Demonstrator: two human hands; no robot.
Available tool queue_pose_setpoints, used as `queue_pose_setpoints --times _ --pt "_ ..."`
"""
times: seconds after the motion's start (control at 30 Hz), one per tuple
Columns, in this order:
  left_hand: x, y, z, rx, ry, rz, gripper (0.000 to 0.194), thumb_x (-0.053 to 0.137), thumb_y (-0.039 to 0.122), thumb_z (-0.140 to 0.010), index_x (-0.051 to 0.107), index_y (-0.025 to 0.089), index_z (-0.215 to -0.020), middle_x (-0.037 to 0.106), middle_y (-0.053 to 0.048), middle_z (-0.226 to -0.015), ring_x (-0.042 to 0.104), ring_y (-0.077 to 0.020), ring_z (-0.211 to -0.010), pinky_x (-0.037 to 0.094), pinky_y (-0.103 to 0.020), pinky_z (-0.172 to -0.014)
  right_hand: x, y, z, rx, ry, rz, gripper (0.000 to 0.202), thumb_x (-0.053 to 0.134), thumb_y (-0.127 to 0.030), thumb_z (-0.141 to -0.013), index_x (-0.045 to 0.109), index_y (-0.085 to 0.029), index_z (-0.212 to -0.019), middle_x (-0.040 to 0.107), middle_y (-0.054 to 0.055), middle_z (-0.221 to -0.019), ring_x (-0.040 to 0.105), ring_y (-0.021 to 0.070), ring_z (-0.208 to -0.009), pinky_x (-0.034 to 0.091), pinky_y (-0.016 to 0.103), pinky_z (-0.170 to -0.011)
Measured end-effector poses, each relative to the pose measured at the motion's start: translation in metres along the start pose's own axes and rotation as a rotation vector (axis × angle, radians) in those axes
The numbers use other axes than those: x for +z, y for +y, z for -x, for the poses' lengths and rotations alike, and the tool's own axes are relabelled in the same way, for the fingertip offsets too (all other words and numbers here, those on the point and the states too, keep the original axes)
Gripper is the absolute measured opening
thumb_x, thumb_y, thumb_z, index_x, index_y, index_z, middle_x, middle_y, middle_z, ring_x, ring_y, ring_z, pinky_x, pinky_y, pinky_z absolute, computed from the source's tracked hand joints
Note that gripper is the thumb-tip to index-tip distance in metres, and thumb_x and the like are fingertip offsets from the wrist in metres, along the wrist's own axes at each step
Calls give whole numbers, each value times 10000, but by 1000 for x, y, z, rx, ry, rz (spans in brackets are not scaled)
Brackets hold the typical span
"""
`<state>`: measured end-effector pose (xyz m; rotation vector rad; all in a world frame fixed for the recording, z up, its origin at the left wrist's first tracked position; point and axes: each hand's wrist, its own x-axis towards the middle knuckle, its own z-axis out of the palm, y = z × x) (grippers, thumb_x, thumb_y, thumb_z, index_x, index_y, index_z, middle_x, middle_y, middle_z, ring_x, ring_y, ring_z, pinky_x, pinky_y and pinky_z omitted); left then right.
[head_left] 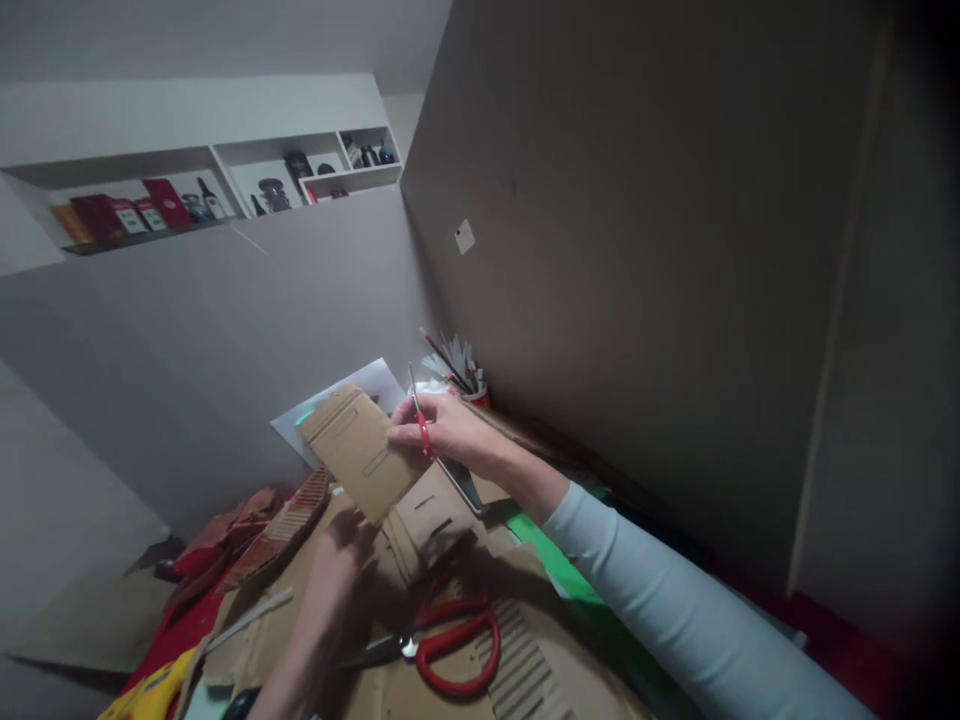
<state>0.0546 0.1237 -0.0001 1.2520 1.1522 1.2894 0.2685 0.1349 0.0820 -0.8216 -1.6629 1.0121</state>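
My right hand (450,428) grips a small pair of red-handled scissors (420,415), blades pointing up, at the edge of a brown cardboard piece (360,445) with slots cut in it. My left hand (337,580), blurred, holds the lower end of that cardboard piece from below. A larger pair of red-handled scissors (450,650) lies on the cardboard sheets (525,670) just right of my left hand. My right arm wears a pale blue sleeve.
A cup of pens and brushes (461,375) stands against the wall behind my right hand. White paper (375,385) lies under the cardboard. Green sheet (559,565), red cloth (217,540) and corrugated scraps cover the table. Wall shelves (202,190) hold boxes and bottles.
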Motion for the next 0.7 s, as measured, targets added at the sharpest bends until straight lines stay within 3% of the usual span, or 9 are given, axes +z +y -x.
queue_pose_setpoints --times 0.1,0.2,0.3,0.43,0.5,0.6,0.7 --pt "-9 21 19 2 -30 65 241 788 189 -841 704 166 -1065 741 -56 -1125 705 -214 -993 588 -403 -855 0 -9 6 -9 -38 25 230 669 -342 -1009 668 -157 -1144 701 55 -1080 700 190 -861 606 364 -743" --pt "-13 39 48 -28 -65 197 452 839 422 -774 710 230 -1163 793 -31 -1040 722 -240 -1009 588 -322 -805 5 -20 16 -38 -134 41 191 678 -336 -1003 678 -151 -1050 697 27 -975 684 167 -790 593 334 -703" --pt "-15 56 79 -21 -23 256 590 908 373 -671 714 279 -1220 805 20 -916 724 -228 -989 560 -229 -734 14 -27 21 -79 -232 41 183 679 -334 -1003 670 -151 -1017 675 4 -899 658 145 -718 573 300 -648" --pt "-18 71 111 -56 71 265 591 901 364 -662 733 244 -1217 792 -28 -1029 703 -179 -812 546 -211 -635 27 -33 12 -162 -323 55 188 670 -342 -1005 659 -155 -1006 664 3 -901 648 147 -725 564 304 -654" --pt "-21 72 118 -51 160 302 484 959 410 -567 789 223 -981 779 -18 -913 680 -168 -722 568 -228 -616 34 -39 6 -193 -403 88 185 685 -337 -993 657 -156 -973 649 -7 -870 635 143 -709 552 295 -640" --pt "-29 63 119 -82 291 359 428 1028 371 -419 715 189 -648 703 16 -687 643 -153 -615 589 -249 -561 42 -54 5 -217 -508 155 229 799 -332 -896 659 -154 -933 627 -18 -830 611 133 -715 508 243 -600" --pt "-44 46 115 -144 324 360 440 1007 356 -478 750 133 -757 731 -38 -716 641 -162 -604 595 -262 -547 35 -80 8 -223 -537 209 254 812 -348 -875 647 -156 -901 631 -20 -777 607 129 -695 504 215 -566"
